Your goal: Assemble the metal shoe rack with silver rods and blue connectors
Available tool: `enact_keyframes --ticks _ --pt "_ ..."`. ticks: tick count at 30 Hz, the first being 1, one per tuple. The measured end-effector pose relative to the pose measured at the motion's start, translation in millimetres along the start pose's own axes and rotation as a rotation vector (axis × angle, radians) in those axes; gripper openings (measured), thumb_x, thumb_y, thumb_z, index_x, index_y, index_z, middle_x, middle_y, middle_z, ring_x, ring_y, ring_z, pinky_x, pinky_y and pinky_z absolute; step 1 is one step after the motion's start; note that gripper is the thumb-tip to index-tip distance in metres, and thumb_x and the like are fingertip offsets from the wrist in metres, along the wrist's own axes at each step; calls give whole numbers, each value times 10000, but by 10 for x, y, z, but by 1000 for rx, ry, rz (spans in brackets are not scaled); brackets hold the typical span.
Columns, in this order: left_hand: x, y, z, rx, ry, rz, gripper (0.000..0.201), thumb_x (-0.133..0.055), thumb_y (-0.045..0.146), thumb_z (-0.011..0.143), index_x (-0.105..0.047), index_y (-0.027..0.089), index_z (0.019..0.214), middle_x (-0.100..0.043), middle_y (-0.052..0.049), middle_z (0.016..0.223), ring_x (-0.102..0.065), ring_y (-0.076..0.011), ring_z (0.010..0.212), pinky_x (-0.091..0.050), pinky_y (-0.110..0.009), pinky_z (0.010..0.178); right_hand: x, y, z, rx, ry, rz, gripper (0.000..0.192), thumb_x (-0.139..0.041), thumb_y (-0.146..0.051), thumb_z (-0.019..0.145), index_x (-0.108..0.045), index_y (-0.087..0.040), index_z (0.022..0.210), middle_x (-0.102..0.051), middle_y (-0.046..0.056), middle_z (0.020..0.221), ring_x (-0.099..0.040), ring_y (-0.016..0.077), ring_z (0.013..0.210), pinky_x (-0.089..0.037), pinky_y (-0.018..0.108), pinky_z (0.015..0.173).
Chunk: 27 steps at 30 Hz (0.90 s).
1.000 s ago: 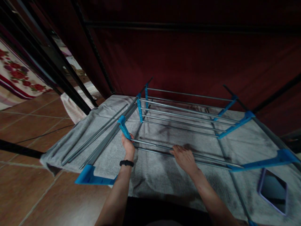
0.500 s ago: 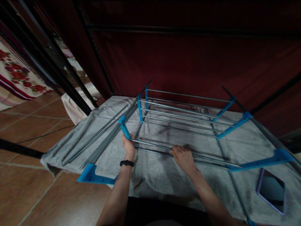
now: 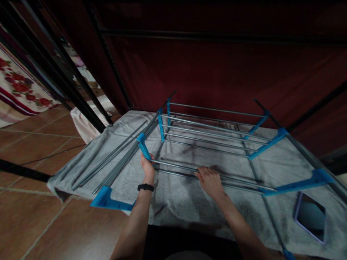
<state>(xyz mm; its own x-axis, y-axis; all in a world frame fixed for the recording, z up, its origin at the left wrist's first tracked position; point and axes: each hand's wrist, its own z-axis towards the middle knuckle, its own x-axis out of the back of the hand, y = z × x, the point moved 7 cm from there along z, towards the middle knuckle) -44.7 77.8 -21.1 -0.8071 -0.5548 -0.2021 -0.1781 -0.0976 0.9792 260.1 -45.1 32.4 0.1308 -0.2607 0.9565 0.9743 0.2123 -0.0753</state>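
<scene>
A metal rack with blue plastic brackets lies on the grey cloth. My left hand (image 3: 148, 168), with a black band at the wrist, is closed around the lower end of a blue bracket (image 3: 142, 144), where the rods meet it. The fingers of my right hand (image 3: 210, 181) curl over a thin metal rod (image 3: 173, 165) near its middle. A second rod (image 3: 173, 173) runs just below that one. At the right, the rods' far ends lie at another blue bracket (image 3: 298, 185); whether the upper one is seated there I cannot tell.
Several loose metal tubes (image 3: 108, 155) lie on the grey cloth (image 3: 187, 213) at the left. One blue bracket (image 3: 108, 201) sticks out over the near left edge. A phone (image 3: 310, 216) rests at the right. Dark red fabric (image 3: 211, 72) rises behind, and black posts (image 3: 76, 79) stand left.
Both hands keep their hold and place. The rack's right-hand brackets, with the phone, appear shifted very slightly left.
</scene>
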Motion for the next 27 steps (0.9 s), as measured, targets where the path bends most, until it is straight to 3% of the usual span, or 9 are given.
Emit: enact_keyframes --ticks 5,9,13,18,22,27 --pt "20 -4 -3 -10 7 30 563 -321 605 955 -498 220 585 -445 3 507 -400 -127 461 -346 -257 463 48 -97 -109 44 154 78 296 -462 -298 1042 -628 -192 1263 -703 96 1152 -624 230 1028 -438 378 920" --pt "16 -4 3 -24 -6 34 558 -315 594 956 -498 219 584 -454 2 510 -409 -126 459 -358 -263 470 -9 -335 -337 176 272 212 360 -442 -169 1017 -582 -188 1348 -651 96 1303 -537 234 1243 -413 387 1052" --pt "15 8 1 -25 -9 27 537 -324 590 951 -499 224 600 -466 6 517 -410 -126 453 -358 -271 475 -282 -526 -502 272 200 240 400 -429 -108 993 -586 -197 1350 -645 74 1324 -518 216 1273 -403 370 1088" --pt "16 52 -31 -12 8 77 541 -310 559 967 -517 218 600 -489 -7 533 -433 -135 484 -384 -284 511 -590 -308 -440 35 130 137 408 -438 -168 1010 -548 -163 1403 -614 118 1371 -533 257 1255 -407 432 1077" --pt "58 43 -97 -31 73 121 580 -287 576 980 -551 210 615 -536 -33 581 -487 -162 571 -424 -318 594 -700 -230 -350 19 67 100 368 -451 -164 1011 -594 -181 1350 -665 103 1283 -582 242 1168 -432 419 1027" --pt "123 -94 -194 -43 112 149 657 -269 730 929 -608 237 659 -577 -54 602 -510 -216 624 -461 -384 652 -721 -213 -295 14 59 69 374 -460 -93 983 -650 -240 1270 -703 73 1147 -625 211 1032 -456 376 951"
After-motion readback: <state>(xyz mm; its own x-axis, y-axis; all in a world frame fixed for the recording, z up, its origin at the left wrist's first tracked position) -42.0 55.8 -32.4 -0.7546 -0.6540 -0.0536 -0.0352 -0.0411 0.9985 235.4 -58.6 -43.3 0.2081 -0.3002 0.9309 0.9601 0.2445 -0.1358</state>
